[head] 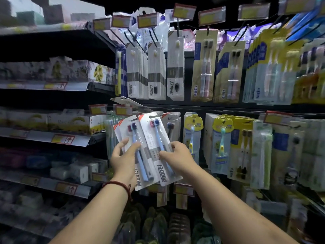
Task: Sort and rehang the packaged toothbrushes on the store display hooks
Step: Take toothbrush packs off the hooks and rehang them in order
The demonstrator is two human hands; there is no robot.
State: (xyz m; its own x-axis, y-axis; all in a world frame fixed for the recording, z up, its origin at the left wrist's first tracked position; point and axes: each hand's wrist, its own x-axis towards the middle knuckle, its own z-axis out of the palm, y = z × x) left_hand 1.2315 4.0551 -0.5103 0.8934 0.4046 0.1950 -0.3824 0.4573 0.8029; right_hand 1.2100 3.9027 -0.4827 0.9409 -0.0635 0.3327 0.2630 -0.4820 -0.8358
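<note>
In front of the lower row of hooks I hold white twin-toothbrush packs with blue handles. My left hand point(125, 160) grips a small fanned stack of these packs point(129, 138) from the left, thumb on the front. My right hand point(177, 156) pinches the front pack point(154, 136) near its middle, tilted to the left. More packs of the same kind point(173, 126) hang on a hook just behind, to the right. A red cord bracelet point(119, 184) circles my left wrist.
The upper hooks carry white single-brush packs point(154, 73) and yellow-backed twin packs point(202, 67). Children's brushes on yellow cards point(192, 136) hang to the right on the lower row. Boxed goods fill shelves point(45, 85) at the left. Price tags point(123, 110) stick out on hook ends.
</note>
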